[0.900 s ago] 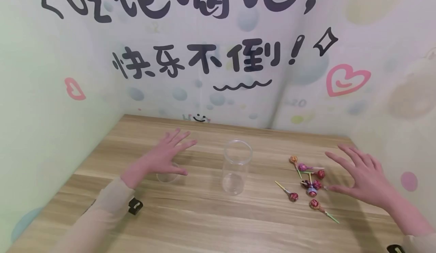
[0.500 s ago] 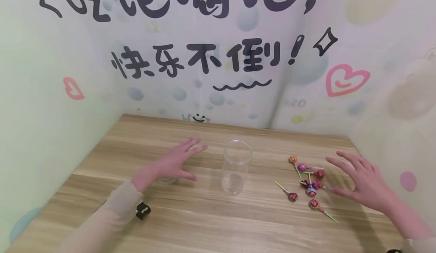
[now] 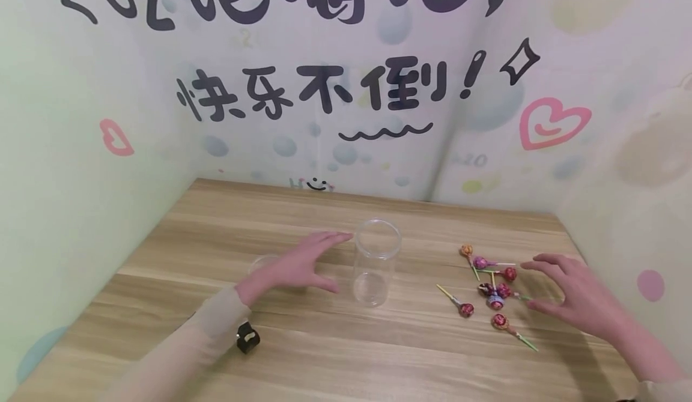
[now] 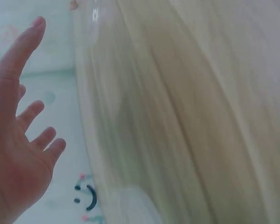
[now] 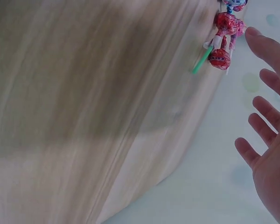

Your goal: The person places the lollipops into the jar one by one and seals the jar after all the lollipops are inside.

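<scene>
A clear, lidless plastic jar (image 3: 373, 270) stands upright mid-table. Just left of it is my left hand (image 3: 303, 265), thumb and fingers spread, the fingertips close to the rim; whether they touch it I cannot tell. Behind that wrist a clear round lid (image 3: 262, 262) lies partly hidden. Several wrapped lollipops (image 3: 495, 291) lie in a loose cluster to the right. Beside them hovers my right hand (image 3: 581, 297), holding nothing, its fingers apart and slightly bent. In the right wrist view some red-wrapped lollipops (image 5: 220, 58) show beyond the thumb.
The wood-grain table (image 3: 324, 360) meets a printed wall (image 3: 303, 149) at the back, with walls on both sides. One lollipop (image 3: 466, 309) lies between the jar and the cluster. A black clip-like piece (image 3: 248, 337) sits beneath the left sleeve.
My left hand has moved right, from above the lid to beside the jar. My right hand has sunk slightly near the lollipops. The jar and lollipops stay in place.
</scene>
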`<action>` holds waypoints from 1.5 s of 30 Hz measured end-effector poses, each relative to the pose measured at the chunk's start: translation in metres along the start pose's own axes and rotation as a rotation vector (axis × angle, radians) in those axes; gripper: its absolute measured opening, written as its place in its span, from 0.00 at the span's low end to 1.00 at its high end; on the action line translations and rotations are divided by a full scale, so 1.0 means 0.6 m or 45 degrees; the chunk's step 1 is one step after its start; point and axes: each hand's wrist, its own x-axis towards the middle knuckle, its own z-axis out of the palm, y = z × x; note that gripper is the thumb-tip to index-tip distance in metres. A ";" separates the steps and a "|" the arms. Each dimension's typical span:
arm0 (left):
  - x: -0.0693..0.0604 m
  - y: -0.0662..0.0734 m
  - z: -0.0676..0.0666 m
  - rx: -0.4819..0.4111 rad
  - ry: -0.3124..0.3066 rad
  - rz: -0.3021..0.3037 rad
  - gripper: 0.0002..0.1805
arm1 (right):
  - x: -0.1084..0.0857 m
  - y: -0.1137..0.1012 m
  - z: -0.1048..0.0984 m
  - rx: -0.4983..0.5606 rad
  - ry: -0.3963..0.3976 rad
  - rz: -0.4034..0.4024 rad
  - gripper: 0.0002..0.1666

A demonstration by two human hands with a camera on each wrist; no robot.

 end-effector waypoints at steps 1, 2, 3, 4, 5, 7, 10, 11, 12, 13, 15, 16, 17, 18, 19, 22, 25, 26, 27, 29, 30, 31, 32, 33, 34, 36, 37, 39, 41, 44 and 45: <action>0.003 0.003 0.003 -0.027 0.000 -0.008 0.60 | -0.001 0.000 0.001 -0.011 -0.008 0.002 0.43; 0.006 0.006 0.007 -0.055 -0.002 -0.013 0.61 | -0.002 0.001 0.002 -0.009 -0.015 0.000 0.42; 0.008 0.009 0.011 -0.082 -0.002 -0.022 0.61 | -0.003 0.000 0.003 -0.014 -0.024 0.004 0.41; 0.010 0.012 0.015 -0.111 -0.001 -0.027 0.61 | -0.004 0.000 0.004 -0.019 -0.030 0.010 0.41; 0.011 0.014 0.019 -0.144 0.000 -0.036 0.61 | -0.005 0.000 0.005 -0.023 -0.034 0.015 0.41; 0.013 0.019 0.027 -0.226 0.007 -0.048 0.60 | -0.007 0.000 0.008 -0.021 -0.032 0.014 0.40; 0.013 0.025 0.039 -0.374 0.011 -0.068 0.59 | -0.010 0.000 0.012 -0.024 -0.026 0.007 0.40; 0.013 0.027 0.042 -0.418 0.011 -0.080 0.58 | -0.011 0.000 0.014 -0.016 -0.027 0.007 0.39; 0.012 0.029 0.046 -0.458 0.012 -0.087 0.57 | -0.011 0.000 0.015 -0.010 -0.029 0.007 0.39; 0.012 0.031 0.049 -0.488 0.013 -0.094 0.56 | -0.011 0.000 0.016 -0.003 -0.033 0.008 0.38; 0.013 0.032 0.057 -0.520 0.020 -0.100 0.54 | -0.012 0.000 0.018 0.016 -0.040 0.017 0.37; 0.014 0.033 0.060 -0.538 0.020 -0.102 0.52 | -0.013 0.000 0.019 0.031 -0.046 0.024 0.37; 0.015 0.034 0.064 -0.551 0.022 -0.105 0.51 | -0.015 -0.001 0.019 0.043 -0.051 0.029 0.36; 0.016 0.035 0.067 -0.569 0.024 -0.108 0.50 | -0.016 0.000 0.020 0.058 -0.054 0.031 0.36; 0.017 0.035 0.070 -0.586 0.030 -0.102 0.49 | -0.016 0.000 0.022 0.080 -0.057 0.032 0.36; 0.020 0.036 0.075 -0.633 0.039 -0.112 0.49 | -0.017 0.002 0.026 0.128 -0.057 0.026 0.36; 0.023 0.035 0.080 -0.676 0.033 -0.115 0.51 | -0.016 0.004 0.032 0.179 -0.061 0.033 0.35; 0.024 0.035 0.080 -0.694 0.021 -0.125 0.52 | -0.016 0.004 0.033 0.192 -0.066 0.037 0.34; 0.025 0.034 0.082 -0.709 0.008 -0.128 0.54 | -0.017 0.005 0.034 0.209 -0.075 0.042 0.33; 0.027 0.033 0.084 -0.748 -0.022 -0.127 0.55 | -0.018 0.004 0.037 0.243 -0.092 0.059 0.31; 0.027 0.033 0.085 -0.759 -0.033 -0.125 0.56 | -0.019 0.004 0.038 0.257 -0.099 0.068 0.30; 0.027 0.032 0.085 -0.772 -0.040 -0.119 0.57 | -0.018 0.003 0.040 0.274 -0.106 0.072 0.29; 0.027 0.031 0.086 -0.782 -0.049 -0.119 0.57 | -0.017 0.003 0.042 0.287 -0.109 0.072 0.28; 0.028 0.031 0.086 -0.788 -0.053 -0.112 0.57 | -0.017 0.003 0.043 0.303 -0.107 0.074 0.28; 0.028 0.030 0.086 -0.798 -0.055 -0.108 0.56 | -0.016 0.003 0.046 0.327 -0.107 0.072 0.27; 0.029 0.030 0.087 -0.814 -0.063 -0.103 0.55 | -0.016 0.004 0.050 0.366 -0.106 0.074 0.25; 0.029 0.029 0.087 -0.828 -0.069 -0.102 0.55 | -0.016 0.004 0.052 0.393 -0.106 0.079 0.24; 0.031 0.029 0.088 -0.856 -0.081 -0.098 0.55 | -0.016 0.006 0.057 0.451 -0.112 0.100 0.23; 0.033 0.028 0.091 -0.886 -0.096 -0.095 0.55 | -0.017 0.009 0.061 0.497 -0.124 0.125 0.21; 0.036 0.025 0.095 -0.918 -0.112 -0.083 0.56 | -0.018 0.011 0.067 0.565 -0.133 0.168 0.19; 0.037 0.024 0.096 -0.921 -0.115 -0.081 0.56 | -0.018 0.012 0.069 0.580 -0.133 0.179 0.18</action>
